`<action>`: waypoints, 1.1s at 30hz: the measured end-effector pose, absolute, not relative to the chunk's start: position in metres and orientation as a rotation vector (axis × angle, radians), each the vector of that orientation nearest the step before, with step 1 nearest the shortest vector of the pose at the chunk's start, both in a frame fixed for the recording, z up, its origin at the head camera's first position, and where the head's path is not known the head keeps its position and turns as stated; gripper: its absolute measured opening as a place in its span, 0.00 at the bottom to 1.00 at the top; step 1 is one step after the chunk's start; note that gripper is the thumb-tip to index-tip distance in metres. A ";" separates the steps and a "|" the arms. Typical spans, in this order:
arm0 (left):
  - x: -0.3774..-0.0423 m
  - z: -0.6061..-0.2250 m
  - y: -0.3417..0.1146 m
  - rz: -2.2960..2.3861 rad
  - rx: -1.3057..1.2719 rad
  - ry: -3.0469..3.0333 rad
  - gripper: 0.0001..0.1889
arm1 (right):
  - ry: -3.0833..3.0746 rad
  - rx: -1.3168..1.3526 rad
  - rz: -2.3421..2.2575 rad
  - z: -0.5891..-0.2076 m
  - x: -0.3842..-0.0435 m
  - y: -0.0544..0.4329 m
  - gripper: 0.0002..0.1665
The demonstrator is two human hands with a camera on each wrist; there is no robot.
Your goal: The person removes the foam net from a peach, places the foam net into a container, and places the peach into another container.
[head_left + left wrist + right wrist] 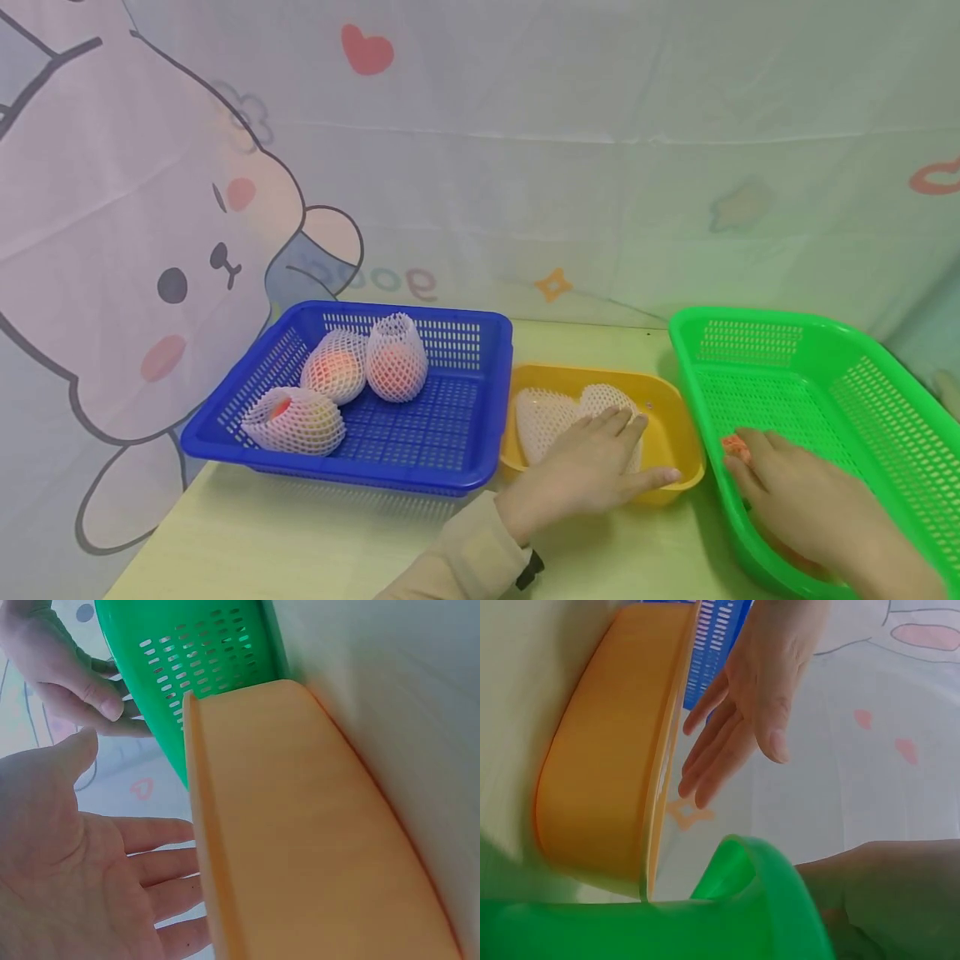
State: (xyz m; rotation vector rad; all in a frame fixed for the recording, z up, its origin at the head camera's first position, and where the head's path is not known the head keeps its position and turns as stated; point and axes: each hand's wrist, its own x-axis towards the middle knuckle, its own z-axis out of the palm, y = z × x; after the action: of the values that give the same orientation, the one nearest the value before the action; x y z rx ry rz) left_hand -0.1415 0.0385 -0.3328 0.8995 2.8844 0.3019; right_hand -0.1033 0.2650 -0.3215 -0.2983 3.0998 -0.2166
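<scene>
In the head view, two pale foam nets (544, 421) lay in the yellow tray (670, 429), between the blue basket (442, 425) and the green basket (757, 387) on the right. They looked light, soft and springy, likely to tear under a hard pull; a gentle pinch at a free edge seemed the best hold. The left hand (588, 462) was over them, fingers nearly straight, with nothing visibly held. The right hand (813, 500) was at the green basket's near left part, by a mostly hidden orange-red thing (737, 448); its weight and firmness could not be judged. Three net-wrapped fruits (296, 423) sat in the blue basket. The pale counter (300, 533) looked smooth, and a printed cloth (525, 167) hung behind it.

In the left wrist view, the left fingers reached out straight beyond the tray's wall, which hid the nets.

In the right wrist view, the green rim covered the right fingers, so their grip could not be told.
</scene>
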 end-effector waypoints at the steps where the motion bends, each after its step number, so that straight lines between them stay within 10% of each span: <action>1: -0.141 -0.332 0.038 0.305 0.898 2.887 0.43 | 3.106 -0.300 -0.217 -0.321 -0.103 0.263 0.37; 33: -0.141 -0.313 0.028 0.354 0.829 2.945 0.41 | 3.268 -0.328 -0.353 -0.336 -0.115 0.235 0.36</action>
State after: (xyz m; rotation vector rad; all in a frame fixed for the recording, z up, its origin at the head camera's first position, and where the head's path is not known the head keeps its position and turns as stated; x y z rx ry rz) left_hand -0.1411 0.0279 -0.3126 0.8294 2.9448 0.3539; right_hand -0.1150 0.2345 -0.3363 -0.3278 3.2683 -0.3526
